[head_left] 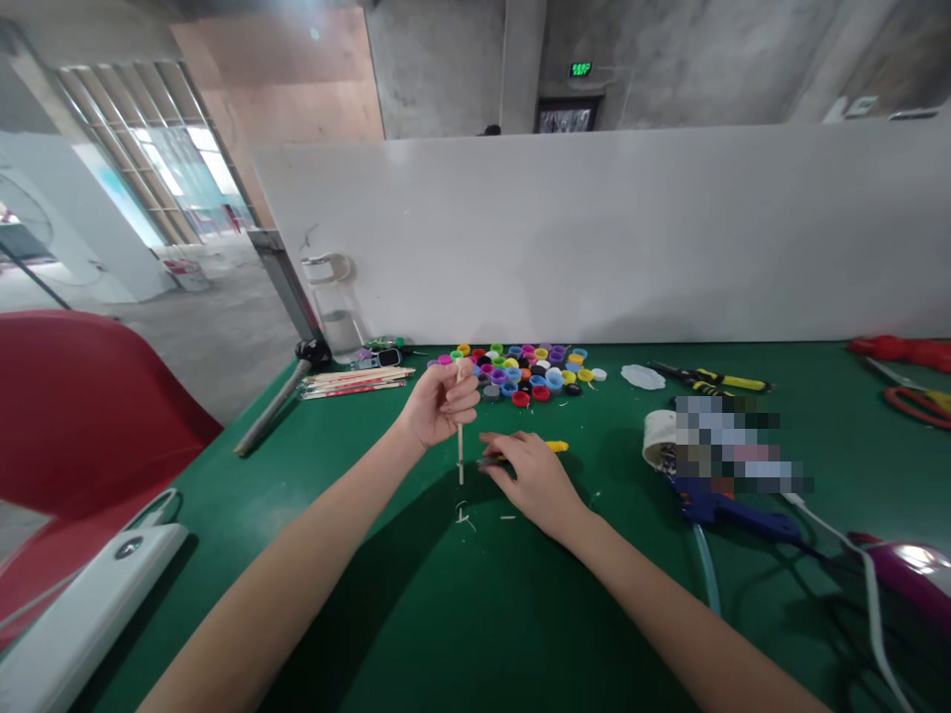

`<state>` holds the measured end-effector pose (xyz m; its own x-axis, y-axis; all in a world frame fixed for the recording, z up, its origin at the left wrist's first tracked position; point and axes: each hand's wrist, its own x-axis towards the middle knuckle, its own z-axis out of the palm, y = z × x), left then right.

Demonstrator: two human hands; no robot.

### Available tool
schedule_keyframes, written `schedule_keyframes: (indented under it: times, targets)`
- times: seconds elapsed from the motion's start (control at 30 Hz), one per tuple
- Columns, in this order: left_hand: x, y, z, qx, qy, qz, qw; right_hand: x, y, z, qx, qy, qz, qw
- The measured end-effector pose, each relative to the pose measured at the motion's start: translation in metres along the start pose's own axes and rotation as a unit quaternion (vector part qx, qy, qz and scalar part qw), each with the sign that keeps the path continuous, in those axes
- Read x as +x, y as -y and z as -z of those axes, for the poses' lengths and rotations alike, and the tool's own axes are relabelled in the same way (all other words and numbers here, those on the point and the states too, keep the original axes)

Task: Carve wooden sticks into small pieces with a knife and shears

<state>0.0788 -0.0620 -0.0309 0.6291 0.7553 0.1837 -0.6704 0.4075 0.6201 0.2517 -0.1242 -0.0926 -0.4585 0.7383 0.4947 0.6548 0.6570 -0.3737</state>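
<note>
My left hand [440, 404] is closed around a thin wooden stick [460, 451] and holds it upright over the green table [416, 614]. Just to its right, my right hand [529, 475] lies on the table, fingers curled over a yellow-handled tool [556, 447] whose tip points at the stick's lower end. Small wood shavings [465, 515] lie on the table below the stick.
A heap of coloured bottle caps [524, 371] lies behind the hands. A bundle of wooden sticks [357, 381] is at the back left. A blue glue gun [724, 507], yellow pliers [713, 378] and red scissors [917, 401] are to the right. A white partition [609, 238] closes the far edge.
</note>
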Motion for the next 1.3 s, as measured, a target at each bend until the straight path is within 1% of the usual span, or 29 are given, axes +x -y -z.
schedule_keyframes:
  times: [0.1, 0.23, 0.4, 0.53, 0.8, 0.93, 1.13, 1.3]
  targets:
    - [0.000, 0.000, -0.002, -0.002, -0.012, -0.001, 1.000, 0.002, -0.001, -0.001, 0.014, -0.005, -0.005, 1.000]
    - [0.001, 0.001, -0.007, -0.002, 0.010, -0.001, 1.000, 0.004, -0.003, 0.003, 0.019, 0.020, -0.012, 1.000]
    - [0.004, 0.009, -0.012, 0.012, 0.030, 0.003, 0.999, 0.003, -0.008, 0.009, 0.001, 0.018, -0.023, 1.000]
    - [0.007, 0.012, -0.010, 0.015, 0.036, 0.011, 0.999, 0.001, -0.009, 0.009, -0.010, 0.020, -0.019, 1.000]
    - [0.011, 0.013, -0.004, -0.010, 0.014, -0.009, 1.000, 0.007, -0.012, 0.009, -0.020, 0.046, -0.040, 0.998]
    - [0.011, 0.014, -0.004, -0.007, 0.021, -0.005, 1.000, 0.007, -0.014, 0.010, -0.028, 0.048, -0.033, 0.998]
    - [0.011, 0.014, -0.005, -0.005, 0.006, 0.005, 1.000, 0.004, -0.018, 0.007, -0.041, 0.042, -0.010, 0.998]
    - [0.011, 0.015, -0.006, 0.002, 0.022, 0.013, 1.000, 0.003, -0.019, 0.005, -0.048, 0.043, 0.001, 0.998]
